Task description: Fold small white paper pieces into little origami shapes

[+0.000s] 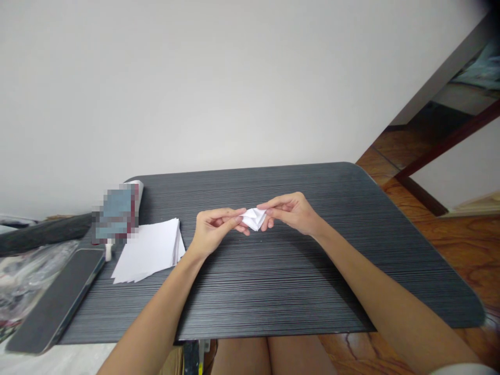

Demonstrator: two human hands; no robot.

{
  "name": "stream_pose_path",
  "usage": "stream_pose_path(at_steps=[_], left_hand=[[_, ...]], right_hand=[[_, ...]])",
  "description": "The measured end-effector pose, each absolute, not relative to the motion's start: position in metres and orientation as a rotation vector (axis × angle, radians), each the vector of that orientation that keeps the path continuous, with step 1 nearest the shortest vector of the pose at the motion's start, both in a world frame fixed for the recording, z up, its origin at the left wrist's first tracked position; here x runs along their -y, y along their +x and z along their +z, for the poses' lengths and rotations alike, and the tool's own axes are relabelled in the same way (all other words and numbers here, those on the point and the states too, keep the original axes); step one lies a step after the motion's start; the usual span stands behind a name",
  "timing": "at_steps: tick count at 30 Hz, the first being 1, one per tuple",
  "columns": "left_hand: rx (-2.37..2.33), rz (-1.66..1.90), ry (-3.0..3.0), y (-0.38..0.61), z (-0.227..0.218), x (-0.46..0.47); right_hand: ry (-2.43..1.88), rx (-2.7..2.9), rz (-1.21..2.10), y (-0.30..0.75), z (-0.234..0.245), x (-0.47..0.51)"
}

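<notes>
A small piece of folded white paper (254, 219) is held between my two hands over the middle of the dark table. My left hand (219, 228) pinches its left corner between thumb and fingers. On the other side, my right hand (291, 211) grips the right corner the same way. Creases and layered folds show on the paper's face, and its lower edge comes to a blunt point. The fingertips behind it are partly hidden.
A stack of white paper sheets (150, 250) lies on the left of the striped dark table (312, 302). Beside it are a phone (58, 297), a small white object (108, 251) and a blurred-out item (116, 212). A pale wall (234, 88) rises behind the table.
</notes>
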State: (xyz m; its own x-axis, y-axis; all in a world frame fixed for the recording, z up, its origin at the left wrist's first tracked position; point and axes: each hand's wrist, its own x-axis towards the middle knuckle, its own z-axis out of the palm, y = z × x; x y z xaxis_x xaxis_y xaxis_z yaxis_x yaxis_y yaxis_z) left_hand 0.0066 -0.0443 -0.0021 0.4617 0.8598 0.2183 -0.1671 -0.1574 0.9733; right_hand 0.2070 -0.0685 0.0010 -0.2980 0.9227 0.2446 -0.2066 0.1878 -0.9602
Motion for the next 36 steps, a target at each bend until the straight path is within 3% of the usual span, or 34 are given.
stream_pose_path(at_steps=[18, 32, 36], left_hand=[[-0.645, 1.064, 1.52, 0.006, 0.0, 0.043], [-0.676, 0.816, 1.437, 0.013, -0.003, 0.039], [-0.723, 0.661, 1.425, 0.01, -0.004, 0.038]], right_hand=[[-0.851, 1.392, 1.225, 0.202, 0.004, 0.07], [-0.875, 1.925, 0.611, 0.199, 0.0, 0.074], [-0.909, 1.961, 0.569, 0.2, 0.0, 0.074]])
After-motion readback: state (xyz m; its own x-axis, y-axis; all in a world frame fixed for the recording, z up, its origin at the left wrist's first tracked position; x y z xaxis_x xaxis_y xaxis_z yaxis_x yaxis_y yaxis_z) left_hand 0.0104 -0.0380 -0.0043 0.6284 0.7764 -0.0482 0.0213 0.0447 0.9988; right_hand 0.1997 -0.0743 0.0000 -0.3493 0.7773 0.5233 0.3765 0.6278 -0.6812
